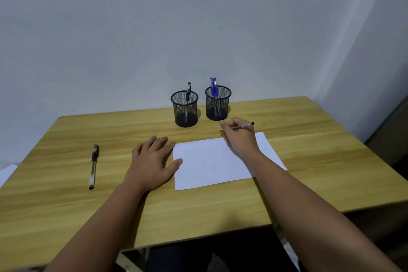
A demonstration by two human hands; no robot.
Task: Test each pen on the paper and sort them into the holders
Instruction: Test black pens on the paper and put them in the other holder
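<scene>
My right hand (238, 137) pinches a pen (245, 126) at the far edge of the paper (212, 165), fingers curled round the barrel. Only the rear of that pen shows, a clear stretch and a dark end poking out to the right past my knuckles; the tip is hidden under my fingers, so I cannot tell whether it touches the sheet. Faint marks run along the paper's far edge, too pale to read.

My left hand (152, 161) lies flat on the table (66, 216), fingers spread and relaxed, thumb resting on the paper's left edge. Something small and dark peeks out just beyond my fingertips; I cannot make out what it is.

A black-capped pen (93, 166) lies alone on the table, well to the left of my left hand.

At the back stand two black mesh holders, close together but apart. The left holder (184, 109) has one dark-clipped pen (188, 93) upright in it. The right holder (218, 104) holds blue-capped pens (213, 88) bunched together; they overlap so I cannot count them surely.

A white sheet corner (7, 172) is cut off at the left edge of the view, past the table's edge
</scene>
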